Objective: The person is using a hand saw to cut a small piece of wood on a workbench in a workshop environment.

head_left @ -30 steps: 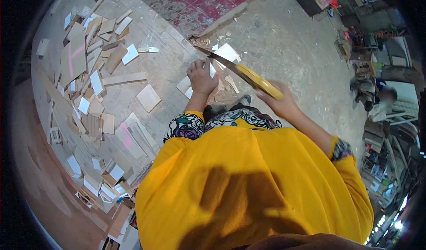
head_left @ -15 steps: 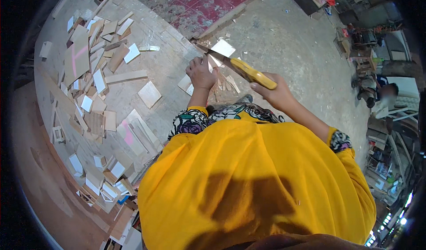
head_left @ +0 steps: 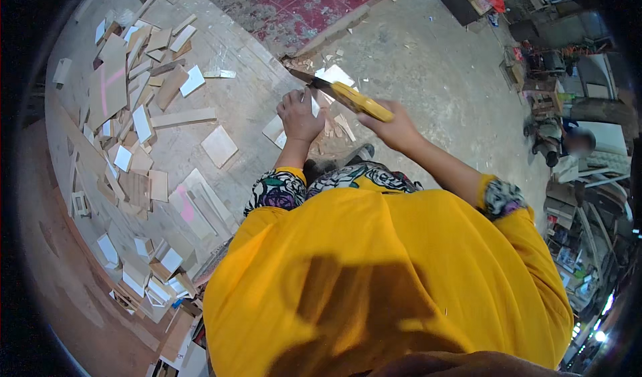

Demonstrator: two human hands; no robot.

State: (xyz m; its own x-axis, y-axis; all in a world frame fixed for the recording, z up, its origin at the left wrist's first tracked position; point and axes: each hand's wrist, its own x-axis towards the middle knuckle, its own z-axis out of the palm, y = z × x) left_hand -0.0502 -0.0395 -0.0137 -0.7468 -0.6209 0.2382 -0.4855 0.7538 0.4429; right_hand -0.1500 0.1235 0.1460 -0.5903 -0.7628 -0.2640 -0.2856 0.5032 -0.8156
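Note:
My right hand [head_left: 394, 127] is wrapped round the yellow handle of a handsaw [head_left: 360, 101]. Its dark blade points forward and left, just beyond my left fingertips, at the corner of the large work surface. On a pale wooden board [head_left: 275, 129] at the right edge of that surface, my left hand [head_left: 300, 117] presses down with curled fingers, thumb towards the saw. Most of the board is covered by this hand. Whether the saw teeth touch the board cannot be made out.
Many wood offcuts [head_left: 139, 119] lie heaped on the left of the work surface [head_left: 251, 76]. A square wooden piece [head_left: 219, 146] rests nearer me. Wood scraps [head_left: 344, 128] litter the concrete floor. Another person [head_left: 562, 140] is at the far right, among stacked materials.
My right hand and the saw have moved left and slightly forward, bringing the handle closer to my left hand. My left hand stays on the board; the whole view has shifted slightly.

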